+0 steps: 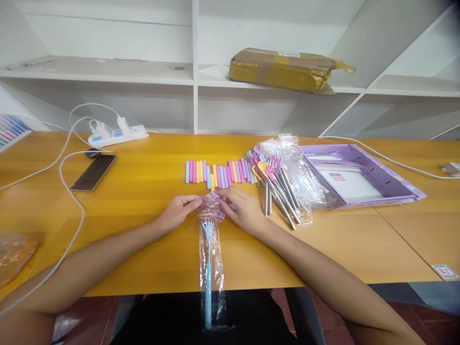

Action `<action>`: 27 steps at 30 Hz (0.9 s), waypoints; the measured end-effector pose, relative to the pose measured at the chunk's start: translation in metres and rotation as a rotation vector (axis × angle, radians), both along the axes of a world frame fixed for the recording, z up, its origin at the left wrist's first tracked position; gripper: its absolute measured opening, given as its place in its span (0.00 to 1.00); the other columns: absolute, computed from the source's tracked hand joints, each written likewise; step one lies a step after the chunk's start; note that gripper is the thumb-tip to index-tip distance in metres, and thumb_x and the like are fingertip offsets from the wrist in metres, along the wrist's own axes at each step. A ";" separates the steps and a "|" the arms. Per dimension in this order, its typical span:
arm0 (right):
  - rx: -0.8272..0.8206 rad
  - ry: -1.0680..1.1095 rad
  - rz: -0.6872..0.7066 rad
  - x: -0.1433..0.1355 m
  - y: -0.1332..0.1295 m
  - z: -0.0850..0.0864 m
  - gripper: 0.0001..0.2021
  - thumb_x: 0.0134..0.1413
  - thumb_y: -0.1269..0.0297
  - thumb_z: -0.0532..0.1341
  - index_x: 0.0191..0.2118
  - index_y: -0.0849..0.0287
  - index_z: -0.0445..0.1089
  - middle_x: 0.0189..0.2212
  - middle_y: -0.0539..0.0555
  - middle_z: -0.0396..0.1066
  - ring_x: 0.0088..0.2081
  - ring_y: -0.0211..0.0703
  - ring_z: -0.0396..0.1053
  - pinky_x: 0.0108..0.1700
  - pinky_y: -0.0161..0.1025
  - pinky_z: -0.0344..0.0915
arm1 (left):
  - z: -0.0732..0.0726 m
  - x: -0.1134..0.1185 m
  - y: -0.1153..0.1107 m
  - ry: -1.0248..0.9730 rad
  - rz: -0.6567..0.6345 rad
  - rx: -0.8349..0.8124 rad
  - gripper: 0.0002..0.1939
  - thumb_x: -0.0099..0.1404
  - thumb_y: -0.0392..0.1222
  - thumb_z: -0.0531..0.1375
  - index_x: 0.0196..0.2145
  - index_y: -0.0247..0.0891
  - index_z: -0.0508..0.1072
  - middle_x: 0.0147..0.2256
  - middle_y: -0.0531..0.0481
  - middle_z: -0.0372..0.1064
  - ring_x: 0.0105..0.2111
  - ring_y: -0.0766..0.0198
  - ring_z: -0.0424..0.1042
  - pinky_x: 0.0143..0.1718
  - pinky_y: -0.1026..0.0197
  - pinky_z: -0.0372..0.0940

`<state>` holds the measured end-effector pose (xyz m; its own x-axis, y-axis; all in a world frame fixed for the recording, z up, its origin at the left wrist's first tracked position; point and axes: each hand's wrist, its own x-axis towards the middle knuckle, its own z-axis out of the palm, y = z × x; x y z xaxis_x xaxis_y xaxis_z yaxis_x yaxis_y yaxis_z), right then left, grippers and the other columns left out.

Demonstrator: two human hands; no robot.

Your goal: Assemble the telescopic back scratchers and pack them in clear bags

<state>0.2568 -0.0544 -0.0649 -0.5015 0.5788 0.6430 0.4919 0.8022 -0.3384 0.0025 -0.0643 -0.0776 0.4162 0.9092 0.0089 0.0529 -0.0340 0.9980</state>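
Observation:
A light-blue back scratcher (208, 282) lies inside a clear plastic bag (220, 258), its claw end towards my hands and its handle past the table's front edge. My left hand (179, 212) pinches the bag's top end at its left side. On the right, my right hand (243, 210) is closed with its fingers over a small pink-purple printed card (212, 197) at the bag's mouth. Whether the card is inside the bag or on top of it I cannot tell. Just beyond my hands is a row of coloured handle sleeves (223, 176).
Claw-ended metal rods (283, 191) lie piled right of my right hand, beside crumpled plastic bags (305, 177). A purple box tray (402, 192) stands further right. On the left are a phone (94, 172), a power strip (118, 136) and white cables. A taped carton (280, 69) rests on the shelf.

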 end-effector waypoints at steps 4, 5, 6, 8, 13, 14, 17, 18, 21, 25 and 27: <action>0.024 -0.042 0.004 0.000 0.000 0.001 0.15 0.75 0.64 0.58 0.61 0.56 0.73 0.43 0.57 0.79 0.41 0.45 0.78 0.44 0.43 0.75 | -0.003 -0.001 0.000 -0.053 -0.015 -0.032 0.20 0.74 0.55 0.63 0.48 0.36 0.85 0.47 0.42 0.84 0.48 0.53 0.82 0.58 0.50 0.72; 0.030 -0.052 0.001 0.001 0.000 0.000 0.15 0.75 0.64 0.58 0.62 0.56 0.72 0.44 0.57 0.79 0.42 0.45 0.78 0.44 0.43 0.75 | -0.004 -0.001 0.000 -0.060 -0.015 -0.038 0.20 0.74 0.55 0.63 0.49 0.36 0.84 0.47 0.42 0.84 0.48 0.52 0.82 0.58 0.49 0.72; 0.035 -0.062 -0.007 0.001 0.000 0.000 0.16 0.76 0.64 0.57 0.63 0.55 0.72 0.44 0.57 0.79 0.42 0.46 0.78 0.44 0.43 0.75 | -0.004 -0.001 0.000 -0.063 -0.012 -0.042 0.20 0.74 0.55 0.63 0.50 0.36 0.84 0.48 0.42 0.84 0.49 0.52 0.82 0.59 0.49 0.72; 0.047 -0.076 -0.025 0.002 0.001 -0.002 0.16 0.75 0.64 0.58 0.63 0.55 0.71 0.44 0.57 0.80 0.41 0.46 0.78 0.44 0.44 0.75 | -0.005 -0.002 0.000 -0.062 -0.002 -0.047 0.21 0.74 0.55 0.63 0.51 0.36 0.84 0.49 0.41 0.84 0.49 0.51 0.82 0.60 0.47 0.71; 0.064 -0.103 -0.007 0.004 0.004 -0.001 0.11 0.75 0.63 0.59 0.57 0.56 0.72 0.43 0.56 0.81 0.40 0.46 0.78 0.44 0.44 0.74 | -0.004 0.000 0.000 -0.063 0.012 -0.057 0.20 0.73 0.55 0.64 0.49 0.35 0.85 0.51 0.40 0.83 0.51 0.50 0.82 0.62 0.46 0.70; 0.072 -0.117 -0.004 0.004 0.004 -0.001 0.10 0.75 0.63 0.59 0.56 0.56 0.72 0.43 0.56 0.81 0.40 0.46 0.78 0.44 0.44 0.74 | -0.003 0.000 -0.001 -0.073 0.012 -0.064 0.20 0.73 0.54 0.64 0.50 0.36 0.85 0.52 0.40 0.83 0.52 0.50 0.81 0.63 0.46 0.69; 0.118 -0.144 0.002 0.004 0.005 0.000 0.10 0.75 0.63 0.58 0.55 0.57 0.72 0.44 0.57 0.80 0.41 0.46 0.78 0.43 0.44 0.73 | -0.002 0.001 -0.001 -0.112 0.002 -0.082 0.20 0.72 0.52 0.64 0.52 0.35 0.84 0.55 0.39 0.81 0.57 0.48 0.79 0.67 0.44 0.65; 0.134 -0.148 0.004 0.004 0.005 -0.001 0.10 0.75 0.64 0.58 0.55 0.57 0.72 0.45 0.57 0.80 0.42 0.46 0.78 0.43 0.43 0.73 | -0.002 0.000 -0.002 -0.117 -0.002 -0.081 0.20 0.72 0.51 0.64 0.53 0.35 0.84 0.56 0.39 0.80 0.58 0.48 0.78 0.68 0.44 0.64; 0.152 -0.167 0.020 0.004 0.005 -0.003 0.10 0.75 0.64 0.59 0.56 0.57 0.73 0.45 0.57 0.79 0.42 0.45 0.77 0.43 0.43 0.73 | -0.002 -0.001 -0.001 -0.087 0.000 -0.045 0.20 0.72 0.52 0.65 0.53 0.36 0.84 0.57 0.39 0.79 0.59 0.47 0.77 0.69 0.43 0.62; 0.131 -0.198 0.040 0.003 0.003 -0.002 0.11 0.75 0.64 0.58 0.56 0.56 0.73 0.45 0.57 0.77 0.41 0.45 0.76 0.42 0.44 0.74 | -0.001 -0.002 -0.001 -0.017 0.013 0.001 0.21 0.72 0.55 0.65 0.53 0.38 0.84 0.56 0.42 0.80 0.59 0.49 0.77 0.68 0.45 0.64; 0.125 -0.201 0.046 0.002 0.001 -0.001 0.11 0.75 0.63 0.58 0.55 0.56 0.74 0.45 0.58 0.75 0.40 0.44 0.74 0.40 0.43 0.74 | 0.000 -0.001 -0.002 -0.011 0.005 0.006 0.22 0.73 0.56 0.64 0.53 0.38 0.84 0.56 0.42 0.80 0.59 0.49 0.77 0.67 0.45 0.64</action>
<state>0.2591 -0.0533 -0.0660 -0.6503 0.4746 0.5932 0.5015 0.8547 -0.1341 0.0013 -0.0659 -0.0775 0.4114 0.9113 0.0185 0.0425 -0.0394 0.9983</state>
